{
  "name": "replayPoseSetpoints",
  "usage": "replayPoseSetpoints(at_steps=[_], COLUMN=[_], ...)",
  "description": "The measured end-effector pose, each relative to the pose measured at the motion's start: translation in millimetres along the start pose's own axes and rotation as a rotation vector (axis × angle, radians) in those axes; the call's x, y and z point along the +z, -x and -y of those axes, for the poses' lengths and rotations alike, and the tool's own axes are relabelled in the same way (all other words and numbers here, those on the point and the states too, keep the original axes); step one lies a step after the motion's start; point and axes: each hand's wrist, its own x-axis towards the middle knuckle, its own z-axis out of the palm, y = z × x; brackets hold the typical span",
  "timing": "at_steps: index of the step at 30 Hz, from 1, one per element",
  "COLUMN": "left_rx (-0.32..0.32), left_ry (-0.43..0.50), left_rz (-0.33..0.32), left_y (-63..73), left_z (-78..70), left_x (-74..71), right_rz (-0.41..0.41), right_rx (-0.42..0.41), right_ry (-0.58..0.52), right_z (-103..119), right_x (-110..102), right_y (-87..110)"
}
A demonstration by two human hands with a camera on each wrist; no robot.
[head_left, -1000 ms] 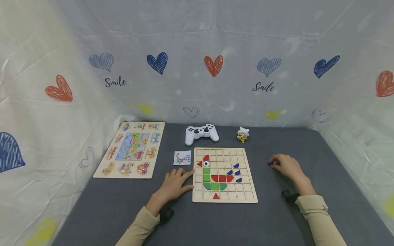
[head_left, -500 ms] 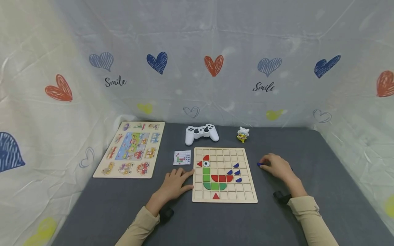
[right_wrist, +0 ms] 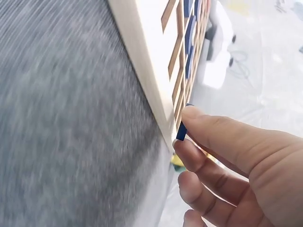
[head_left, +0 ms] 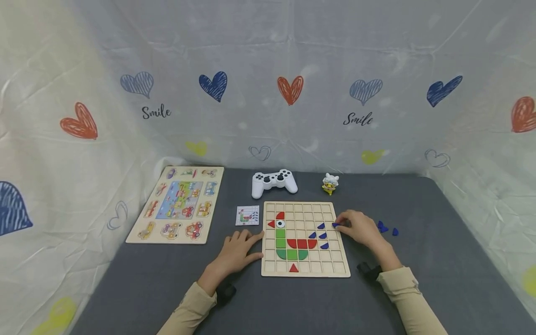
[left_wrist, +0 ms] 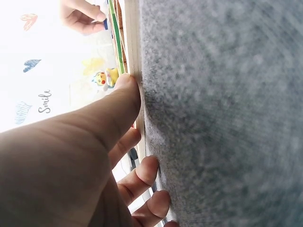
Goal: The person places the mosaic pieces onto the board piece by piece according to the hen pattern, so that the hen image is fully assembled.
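Note:
Between thumb and fingertips, my right hand [head_left: 361, 227] pinches a small blue piece [right_wrist: 182, 130] at the right edge of the wooden grid board [head_left: 305, 213]. My left hand [head_left: 236, 249] touches the board's left edge with thumb and index finger, its fingers spread and relaxed; the left wrist view shows the thumb [left_wrist: 124, 94] against the rim. Set in the board's squares are red, green and blue pieces and a white piece with a black dot, forming a bird. Several blue pieces [head_left: 322, 235] lie at its right side, and a red triangle [head_left: 293, 268] sits near the bottom.
Several loose blue pieces [head_left: 383, 228] lie on the grey table right of my right hand. A pattern card [head_left: 247, 215] is left of the board. Behind stand a white game controller [head_left: 274, 181] and a small figurine [head_left: 330, 184]. A vehicle puzzle board [head_left: 177, 204] lies far left.
My right hand has moved left with the blue piece, from the table to the board's right edge, uncovering loose blue pieces behind it. My left hand has stayed put.

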Motion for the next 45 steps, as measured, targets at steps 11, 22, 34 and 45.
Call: replayPoseSetpoints(at_steps=[11, 22, 34, 45], left_rx=[0.007, 0.010, 0.004, 0.007], left_ry=[-0.004, 0.001, -0.004, 0.007], left_rz=[-0.002, -0.002, -0.003, -0.005], left_y=[-0.9, -0.8, 0.4, 0.9], left_z=[0.3, -0.1, 0.9, -0.2], left_x=[-0.7, -0.9, 0.6, -0.7], right_rz=[0.019, 0.040, 0.007, -0.067], right_rx=[-0.005, -0.044, -0.047, -0.016], right_ry=[-0.018, -0.054, -0.007, 0.086], right_z=[7.9, 13.1, 7.8, -22.7], right_x=[8.6, 6.8, 0.4, -10.3], right_y=[-6.4, -2.4, 5.5, 21.0])
